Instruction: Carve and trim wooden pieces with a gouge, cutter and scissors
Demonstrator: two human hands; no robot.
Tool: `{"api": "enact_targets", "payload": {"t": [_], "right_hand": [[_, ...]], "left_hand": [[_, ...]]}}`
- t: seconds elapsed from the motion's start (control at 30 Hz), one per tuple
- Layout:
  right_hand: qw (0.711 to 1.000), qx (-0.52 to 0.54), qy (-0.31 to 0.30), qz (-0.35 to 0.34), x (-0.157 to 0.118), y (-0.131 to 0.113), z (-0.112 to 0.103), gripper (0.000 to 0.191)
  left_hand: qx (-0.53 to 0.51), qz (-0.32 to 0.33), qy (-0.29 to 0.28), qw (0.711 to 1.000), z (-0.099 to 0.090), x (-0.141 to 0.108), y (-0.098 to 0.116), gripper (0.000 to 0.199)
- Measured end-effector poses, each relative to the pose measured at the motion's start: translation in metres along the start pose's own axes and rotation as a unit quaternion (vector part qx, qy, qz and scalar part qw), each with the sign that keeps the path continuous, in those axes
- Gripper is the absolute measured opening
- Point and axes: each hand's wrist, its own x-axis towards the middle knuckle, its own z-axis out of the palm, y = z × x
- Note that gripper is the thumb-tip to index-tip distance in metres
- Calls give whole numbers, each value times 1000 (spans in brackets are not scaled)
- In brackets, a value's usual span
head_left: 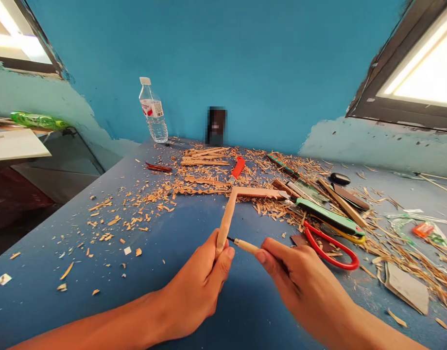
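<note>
One pale stick [227, 218] is slanting up over the blue table [176, 226], in front of me. My left hand [207, 279] is clasping its lower end, thumb pressing along the side. My right hand [300, 277] is gripping a small carving tool [246, 246] by its wooden handle, dark tip pointing at the stick just above my left thumb; whether it is touching, I cannot tell. The stick's far end is meeting a wooden strip [262, 192] running right; joined or merely overlapping, unclear. Right of that, a green-handled knife [329, 215] is lying near a red loop handle [345, 266]. Beyond, a red cutter [238, 167] is resting among shavings [161, 194]. Farther back, a bottle [153, 109] is standing near the wall [245, 63].
</note>
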Motion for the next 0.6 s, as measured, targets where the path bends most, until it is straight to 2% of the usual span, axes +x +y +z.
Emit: {"api": "enact_targets", "payload": {"t": [0.1,0.23,0.33,0.5,0.6], "right_hand": [[1000,-22,-9,3,-1,3,-2,46],[982,-164,50,-85,5,11,1,42],[966,-223,68,-109,12,14,8,43],[975,-194,37,-107,8,14,17,53],[994,-91,-40,-41,0,7,11,55]], "left_hand": [[-16,-15,-8,1000,0,3,2,55],[-87,-9,4,996,5,9,7,56],[-94,-10,5,995,10,9,7,54],[-37,-23,19,999,18,-1,1,59],[0,-21,19,1000,17,-7,-5,55]]}}
